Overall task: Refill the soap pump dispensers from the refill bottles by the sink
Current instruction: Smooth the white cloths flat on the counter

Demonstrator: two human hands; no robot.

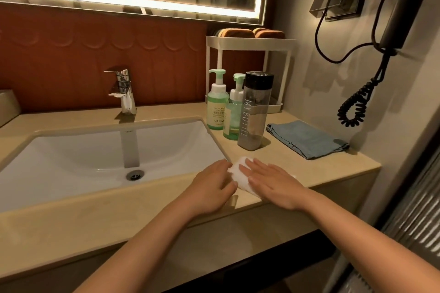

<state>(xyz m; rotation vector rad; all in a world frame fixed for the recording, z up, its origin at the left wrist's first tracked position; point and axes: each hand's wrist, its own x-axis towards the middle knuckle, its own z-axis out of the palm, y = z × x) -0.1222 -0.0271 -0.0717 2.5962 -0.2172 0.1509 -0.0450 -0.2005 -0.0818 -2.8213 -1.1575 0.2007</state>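
two green soap pumps stand upright on the counter [333,169], just right of the sink [71,147]: a taller dispenser [216,107] and a shorter dispenser [234,116] touching it. one clear refill bottle [253,114], black cap on, long axis vertical, stands just beside them. all three lie ahead of my fingers, apart from them; my right hand [273,183] is the nearer, i judge. it lies flat, fingers straight, pressing one white pad [234,172]. my left hand [212,185] has bent fingers at the pad's edge; i cannot tell if it pinches. one folded blue cloth [307,139] lies further right.
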